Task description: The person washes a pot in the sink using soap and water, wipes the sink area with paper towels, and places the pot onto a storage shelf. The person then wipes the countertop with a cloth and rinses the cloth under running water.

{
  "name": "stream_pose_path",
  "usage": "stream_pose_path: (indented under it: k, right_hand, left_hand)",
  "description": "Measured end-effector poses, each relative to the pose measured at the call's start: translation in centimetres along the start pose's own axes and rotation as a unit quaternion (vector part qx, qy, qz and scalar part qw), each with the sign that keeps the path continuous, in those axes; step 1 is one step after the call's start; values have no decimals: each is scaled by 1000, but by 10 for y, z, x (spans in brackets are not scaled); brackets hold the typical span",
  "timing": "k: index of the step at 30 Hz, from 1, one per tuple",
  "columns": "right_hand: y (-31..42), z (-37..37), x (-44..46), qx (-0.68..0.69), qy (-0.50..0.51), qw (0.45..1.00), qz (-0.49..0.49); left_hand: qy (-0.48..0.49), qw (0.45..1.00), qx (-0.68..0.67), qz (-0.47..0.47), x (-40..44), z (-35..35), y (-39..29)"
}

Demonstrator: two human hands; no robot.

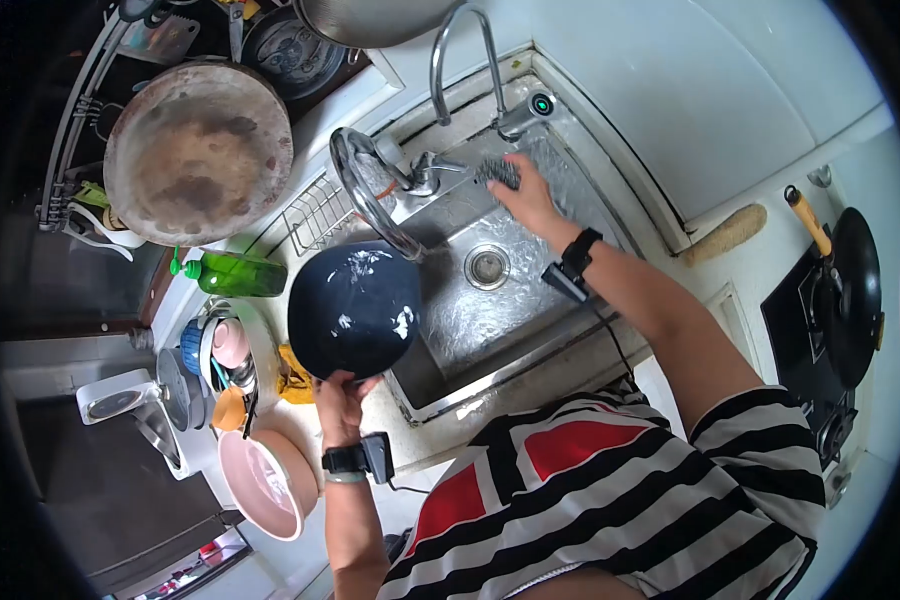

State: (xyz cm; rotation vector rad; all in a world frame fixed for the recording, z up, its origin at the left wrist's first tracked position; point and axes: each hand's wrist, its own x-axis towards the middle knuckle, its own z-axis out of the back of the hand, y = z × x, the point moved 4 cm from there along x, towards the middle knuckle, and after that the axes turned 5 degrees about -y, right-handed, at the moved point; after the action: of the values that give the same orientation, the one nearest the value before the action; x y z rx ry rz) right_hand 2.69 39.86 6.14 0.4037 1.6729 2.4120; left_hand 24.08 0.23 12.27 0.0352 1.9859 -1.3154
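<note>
Pinching a dark wire scrubber [498,173], the right hand [532,200] is closed over the sink [470,325], while the left hand [340,408] clamps the near rim of a dark pan [355,310] at the sink's left edge, beside a green bottle [240,274]. The faucet [355,190] arches to the pan's edge. The step looks like scrubbing, scrubber and pan well apart; contact would call for a steady rim and the scrubber brought across.

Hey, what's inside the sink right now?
Inside the sink, a round drain shows in the wet metal floor. The right hand holds a scrubber over the sink's far side. Anything beneath that hand, its forearm or the dark vessel overlapping the picture-left edge is covered.
</note>
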Motion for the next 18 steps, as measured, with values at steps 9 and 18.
stream_pose_path:
  k: [9, 18]
  right_hand:
    - [39, -50, 103, -115, 90, 962, 229]
    - [8, -72, 16, -213, 202, 884, 364]
  left_hand:
    - [-77, 996, 35, 19, -44, -14, 41]
    - [-69, 996, 21, 43, -49, -20, 63]
